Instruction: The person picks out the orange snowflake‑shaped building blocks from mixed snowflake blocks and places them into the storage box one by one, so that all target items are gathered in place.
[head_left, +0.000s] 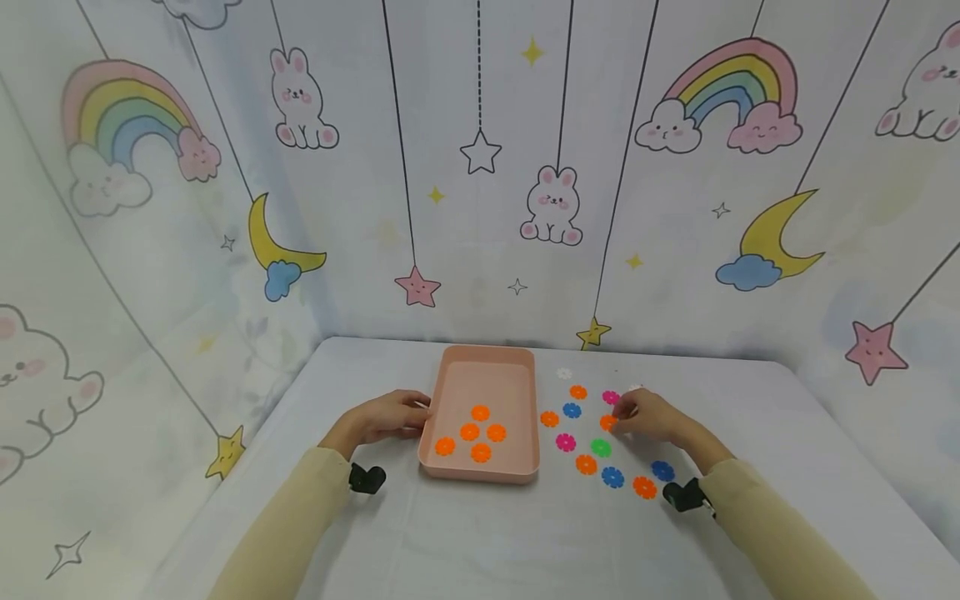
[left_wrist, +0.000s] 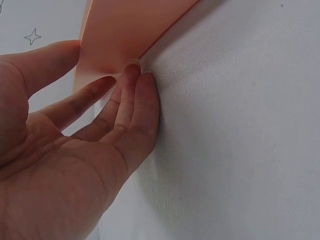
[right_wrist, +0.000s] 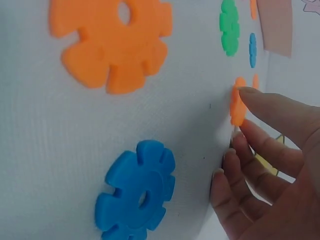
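A pink tray (head_left: 480, 477) stands mid-table with several orange flower discs (head_left: 470, 432) inside. My left hand (head_left: 408, 414) lies at the tray's left wall (left_wrist: 107, 47), its straight fingers (left_wrist: 142, 87) touching the wall and the cloth. To the right of the tray, loose discs lie spread out in orange, blue, pink, green and white. My right hand (head_left: 622, 414) is over them and pinches an orange disc (head_left: 607, 422) by its edge. In the right wrist view that orange disc (right_wrist: 237, 107) sits between my fingertips (right_wrist: 250, 95), still close to the cloth.
Near the right hand lie a green disc (head_left: 601, 447), a blue disc (head_left: 662, 471) and an orange disc (head_left: 644, 487). The right wrist view shows a large orange disc (right_wrist: 112, 42) and blue disc (right_wrist: 137, 192). A white cloth (head_left: 480, 533) covers the table; cartoon backdrop walls enclose it.
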